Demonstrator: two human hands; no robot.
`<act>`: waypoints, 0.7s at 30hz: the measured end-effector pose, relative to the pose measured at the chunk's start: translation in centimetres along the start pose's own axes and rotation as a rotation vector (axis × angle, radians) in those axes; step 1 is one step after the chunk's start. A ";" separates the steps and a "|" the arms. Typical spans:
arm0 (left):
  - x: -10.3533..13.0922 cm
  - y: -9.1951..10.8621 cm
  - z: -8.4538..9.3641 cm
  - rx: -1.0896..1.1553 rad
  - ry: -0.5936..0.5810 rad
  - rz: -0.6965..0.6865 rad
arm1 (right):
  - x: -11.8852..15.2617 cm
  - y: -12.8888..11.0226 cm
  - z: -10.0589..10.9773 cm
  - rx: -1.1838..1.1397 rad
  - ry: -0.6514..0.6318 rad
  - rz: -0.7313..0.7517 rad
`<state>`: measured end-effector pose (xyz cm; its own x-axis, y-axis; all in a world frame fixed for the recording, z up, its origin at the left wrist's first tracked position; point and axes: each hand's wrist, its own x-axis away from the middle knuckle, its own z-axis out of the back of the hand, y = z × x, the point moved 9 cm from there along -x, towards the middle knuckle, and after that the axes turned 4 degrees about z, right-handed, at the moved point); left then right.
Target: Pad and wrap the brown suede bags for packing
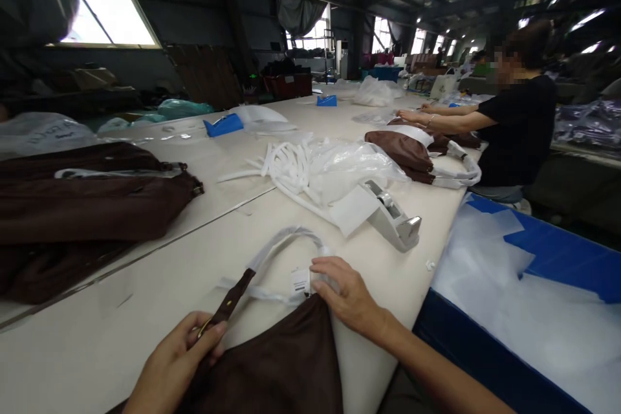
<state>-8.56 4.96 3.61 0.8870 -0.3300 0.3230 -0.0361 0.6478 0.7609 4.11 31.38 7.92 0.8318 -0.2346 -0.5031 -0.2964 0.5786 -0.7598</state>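
Note:
A dark brown handbag [276,362] lies before me at the table's near edge. Its strap [286,236] arches up, wrapped in white covering except for a bare brown end. My left hand [182,349] is closed around that brown end, by a gold-coloured metal fitting. At the strap's other end, my right hand [347,294] has its thumb and fingers closed on the white-wrapped part near the bag's top corner. A white tag [301,281] with small print hangs beside the right fingers. Farther up the table stands a grey tape dispenser [395,217].
White foam tubes [288,165] and clear plastic [354,165] lie mid-table. More brown bags [87,200] are stacked at left. A co-worker [514,110] handles another brown bag [402,149] at right. Below the right edge, a blue bin [436,330] holds white sheets [548,330].

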 end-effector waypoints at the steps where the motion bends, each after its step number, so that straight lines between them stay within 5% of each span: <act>1: 0.1 -0.1 -0.1 0.031 -0.008 0.020 | 0.2 0.8 1.2 0.009 0.037 -0.031; 4: -0.1 -0.4 -0.1 0.055 0.003 0.032 | 0.6 3.2 5.1 0.197 0.146 -0.114; 7: -0.2 -0.3 -0.1 0.067 -0.002 0.016 | -0.6 3.8 7.9 0.588 0.200 -0.022; 12: 1.0 1.1 0.2 0.200 -0.019 -0.021 | -5.2 5.5 7.7 1.009 -0.070 0.085; 14: 1.7 1.6 0.2 0.293 -0.030 -0.029 | -6.4 4.6 7.8 0.981 -0.099 0.151; 17: 2.5 1.5 0.4 0.444 -0.031 -0.020 | -6.9 0.2 9.5 0.786 0.100 0.245; 19: 2.6 1.4 0.5 0.516 -0.027 -0.024 | -7.0 -1.4 10.5 0.577 0.166 0.079; 21: 2.7 1.3 0.7 0.562 -0.028 -0.038 | -6.9 -1.6 7.8 0.216 -0.038 -0.172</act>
<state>-6.55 4.45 5.85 0.8801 -0.3691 0.2987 -0.2509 0.1724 0.9525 2.55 38.20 15.81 0.8794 -0.3166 -0.3555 -0.0461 0.6866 -0.7255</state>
